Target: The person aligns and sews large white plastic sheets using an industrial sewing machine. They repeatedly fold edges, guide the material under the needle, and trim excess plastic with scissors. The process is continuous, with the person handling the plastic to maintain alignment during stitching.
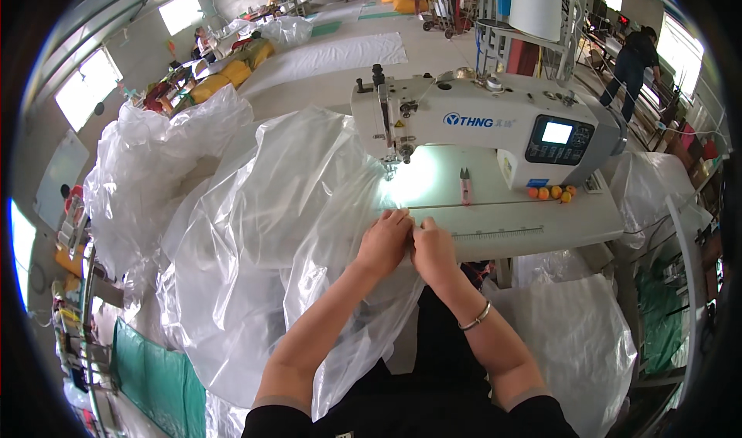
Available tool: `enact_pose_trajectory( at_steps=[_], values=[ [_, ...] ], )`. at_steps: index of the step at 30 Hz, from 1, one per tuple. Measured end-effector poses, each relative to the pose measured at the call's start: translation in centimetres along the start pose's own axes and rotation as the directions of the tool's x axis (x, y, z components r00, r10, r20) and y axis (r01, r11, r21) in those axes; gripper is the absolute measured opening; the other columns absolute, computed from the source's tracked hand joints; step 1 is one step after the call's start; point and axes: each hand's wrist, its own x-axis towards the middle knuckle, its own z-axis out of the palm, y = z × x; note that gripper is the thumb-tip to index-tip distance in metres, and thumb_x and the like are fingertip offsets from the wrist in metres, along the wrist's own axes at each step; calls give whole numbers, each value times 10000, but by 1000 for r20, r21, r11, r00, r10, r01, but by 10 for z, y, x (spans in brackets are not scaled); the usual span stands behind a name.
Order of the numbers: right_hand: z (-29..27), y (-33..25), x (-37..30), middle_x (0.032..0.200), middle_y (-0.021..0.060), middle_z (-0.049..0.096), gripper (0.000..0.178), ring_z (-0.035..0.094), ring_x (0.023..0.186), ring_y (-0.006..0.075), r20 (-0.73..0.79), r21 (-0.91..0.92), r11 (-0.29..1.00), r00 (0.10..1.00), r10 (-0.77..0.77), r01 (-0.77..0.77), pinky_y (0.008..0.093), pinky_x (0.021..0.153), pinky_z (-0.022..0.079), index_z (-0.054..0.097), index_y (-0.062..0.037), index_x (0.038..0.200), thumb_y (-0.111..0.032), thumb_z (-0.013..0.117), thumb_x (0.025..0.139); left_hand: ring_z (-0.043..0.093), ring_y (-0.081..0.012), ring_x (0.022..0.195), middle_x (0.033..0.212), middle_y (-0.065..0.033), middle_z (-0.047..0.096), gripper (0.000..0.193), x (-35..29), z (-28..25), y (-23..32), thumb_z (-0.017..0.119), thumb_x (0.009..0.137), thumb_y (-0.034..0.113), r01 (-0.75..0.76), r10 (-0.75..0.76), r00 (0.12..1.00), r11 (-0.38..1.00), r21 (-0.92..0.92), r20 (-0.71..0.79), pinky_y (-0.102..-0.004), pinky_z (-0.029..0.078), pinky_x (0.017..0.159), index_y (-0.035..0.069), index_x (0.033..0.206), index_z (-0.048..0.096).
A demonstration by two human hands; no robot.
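A white sewing machine (471, 113) stands on its pale work table, its lamp lighting the needle area. Clear plastic sheeting (255, 198) spreads in loose folds from beside the needle over the table's left part and down toward my lap. At the near edge of the table, my left hand (385, 242) and my right hand (434, 250) meet, fingers closed, at the right border of that sheet. Both seem to pinch it, though the fingertips partly hide the spot. Thread snips (465, 187) with pink handles lie on the machine bed, beyond my right hand.
Several small orange-yellow fruits (553, 194) sit below the control panel (558, 140). A large white thread cone (536, 11) stands behind the machine. More plastic (568, 337) hangs at the right, and a green sheet (158, 376) lies lower left. Another person (634, 63) bends over at far right.
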Motion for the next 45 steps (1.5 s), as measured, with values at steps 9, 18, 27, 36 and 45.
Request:
enact_pose_trajectory(
  at_steps=[9, 18, 27, 36, 45],
  values=[
    [6, -30, -29, 897, 177, 566, 168, 640, 723, 356, 17, 133, 990, 999, 45, -47, 432, 642, 524, 588, 9, 927, -64, 646, 787, 496, -278, 1259, 1313, -65, 569, 325, -10, -15, -38, 570, 879, 116, -168, 164, 984, 984, 51, 75, -443, 381, 1005, 96, 1202, 600],
    [24, -25, 17, 725, 213, 610, 66, 610, 678, 419, -39, 237, 967, 994, 101, -89, 486, 613, 491, 569, 11, 750, -51, 579, 772, 483, -321, 1212, 1285, -134, 539, 270, 40, -17, -89, 595, 879, 168, -233, 241, 961, 970, -69, 134, -446, 376, 1019, 90, 1133, 642],
    [20, -7, 30, 675, 165, 649, 403, 645, 593, 242, 83, 595, 756, 956, 281, -274, 332, 602, 507, 617, 55, 1127, -53, 612, 739, 508, -339, 1146, 1219, -143, 553, 317, 70, -19, -109, 663, 844, 200, -209, 219, 964, 975, -74, 154, -402, 422, 986, 37, 1116, 641],
    [-2, -6, -46, 693, 161, 651, 407, 658, 623, 259, 269, 765, 501, 907, 323, -405, 342, 616, 507, 566, 39, 1162, -91, 613, 779, 358, -346, 1355, 1429, -131, 449, 543, -27, -16, -38, 700, 817, 216, -129, 142, 975, 988, -87, 168, -498, 301, 1079, 94, 1319, 532],
    [-23, 4, -26, 750, 171, 636, 236, 646, 688, 355, -147, 250, 968, 987, 60, -21, 407, 609, 515, 619, -15, 927, -201, 700, 807, 321, -296, 1389, 1492, -75, 362, 596, -61, -21, -1, 673, 825, 319, -149, 114, 965, 979, 137, 236, -679, 247, 1014, 217, 1378, 477]
  ],
)
